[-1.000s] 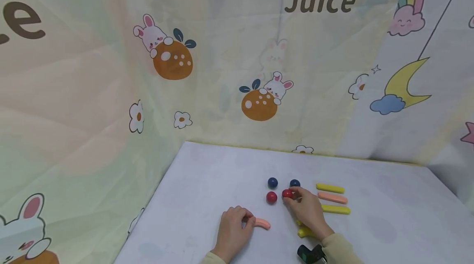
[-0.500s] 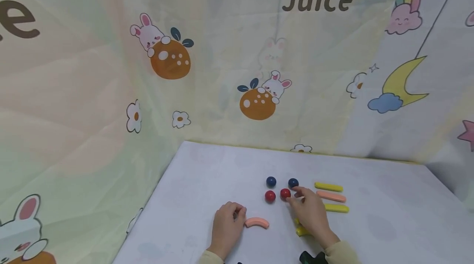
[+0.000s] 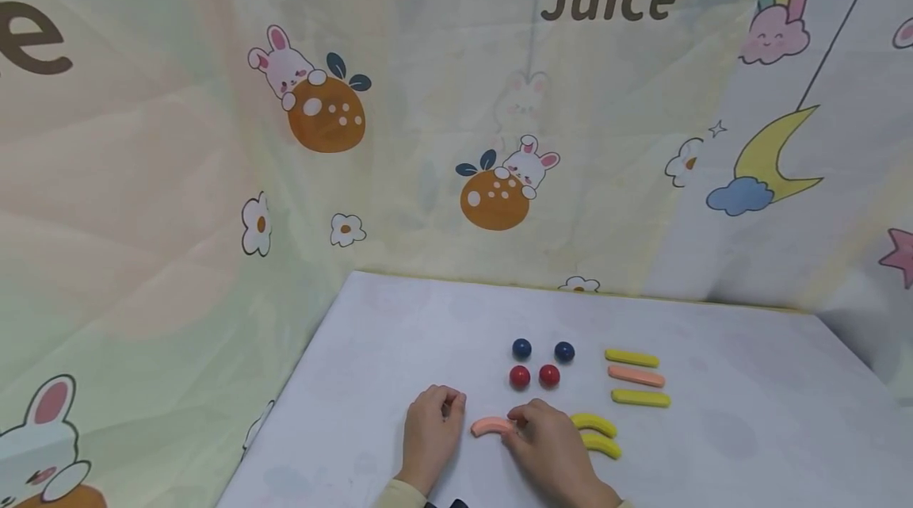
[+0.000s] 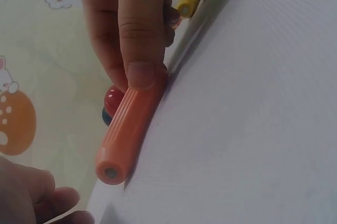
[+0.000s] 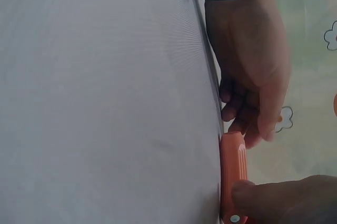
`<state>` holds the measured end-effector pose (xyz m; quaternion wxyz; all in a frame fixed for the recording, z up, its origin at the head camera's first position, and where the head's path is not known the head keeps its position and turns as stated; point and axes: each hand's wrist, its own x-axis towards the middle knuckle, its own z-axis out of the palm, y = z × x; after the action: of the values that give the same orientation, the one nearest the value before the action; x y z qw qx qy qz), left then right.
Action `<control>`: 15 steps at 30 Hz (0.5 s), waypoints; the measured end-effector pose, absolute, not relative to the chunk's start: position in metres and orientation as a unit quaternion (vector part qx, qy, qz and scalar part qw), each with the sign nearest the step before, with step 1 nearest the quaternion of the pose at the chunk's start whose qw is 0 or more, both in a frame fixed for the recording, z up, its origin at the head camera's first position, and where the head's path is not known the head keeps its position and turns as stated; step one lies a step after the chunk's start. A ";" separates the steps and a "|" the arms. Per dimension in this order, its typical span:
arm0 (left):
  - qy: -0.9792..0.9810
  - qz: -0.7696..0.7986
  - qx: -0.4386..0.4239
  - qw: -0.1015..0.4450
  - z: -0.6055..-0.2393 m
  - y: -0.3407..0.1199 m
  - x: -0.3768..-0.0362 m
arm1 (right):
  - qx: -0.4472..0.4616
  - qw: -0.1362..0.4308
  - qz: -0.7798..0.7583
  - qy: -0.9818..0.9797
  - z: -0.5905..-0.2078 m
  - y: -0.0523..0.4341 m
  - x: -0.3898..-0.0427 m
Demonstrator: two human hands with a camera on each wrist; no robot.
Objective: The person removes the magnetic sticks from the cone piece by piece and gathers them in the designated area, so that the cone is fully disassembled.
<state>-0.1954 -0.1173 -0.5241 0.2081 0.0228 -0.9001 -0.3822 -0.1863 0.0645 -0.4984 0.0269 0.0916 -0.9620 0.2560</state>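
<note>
A curved orange-pink magnetic rod (image 3: 488,426) lies on the white table, and my right hand (image 3: 552,448) pinches its right end between thumb and fingers. In the left wrist view, the near end of the orange rod (image 4: 126,134) shows a round metal tip. My left hand (image 3: 432,433) rests just left of the rod, its fingers loosely bent and apart from it. From the right wrist, the left hand (image 5: 253,60) appears beyond the rod's end, holding nothing. Right of my right hand lie two curved yellow rods (image 3: 596,423), partly hidden by it.
Two blue balls (image 3: 521,349) and two red balls (image 3: 549,376) sit in two rows behind the hands. At the right are two straight yellow rods (image 3: 640,398) with a straight pink rod (image 3: 636,376) between them. A printed cloth wall (image 3: 414,127) stands behind the table.
My left hand has let go of the curved pink rod and moved left. My right hand has left the red ball, come nearer, and taken hold of that rod's right end.
</note>
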 end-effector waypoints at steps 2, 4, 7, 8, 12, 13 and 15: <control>-0.900 -0.382 0.023 0.209 -0.524 -0.116 -0.196 | 0.094 0.023 0.254 -0.962 -0.499 0.064 -0.185; -0.901 -0.380 0.023 0.209 -0.524 -0.115 -0.195 | 0.092 0.024 0.251 -0.963 -0.499 0.064 -0.183; -0.901 -0.378 0.024 0.210 -0.523 -0.115 -0.195 | 0.082 0.034 0.245 -0.965 -0.498 0.065 -0.179; -0.901 -0.378 0.025 0.210 -0.523 -0.115 -0.194 | 0.078 0.040 0.244 -0.966 -0.498 0.065 -0.176; -0.901 -0.381 0.029 0.207 -0.521 -0.115 -0.193 | 0.054 0.053 0.247 -0.966 -0.494 0.073 -0.164; -0.901 -0.381 0.030 0.205 -0.521 -0.115 -0.193 | 0.049 0.051 0.250 -0.966 -0.494 0.076 -0.160; -0.903 -0.380 0.033 0.199 -0.521 -0.115 -0.193 | 0.036 0.040 0.261 -0.964 -0.495 0.085 -0.152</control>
<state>-0.1933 -0.1151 -0.5205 0.1995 0.0333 -0.9025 -0.3802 -0.1524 0.0852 -0.4952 0.0395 0.0358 -0.9640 0.2607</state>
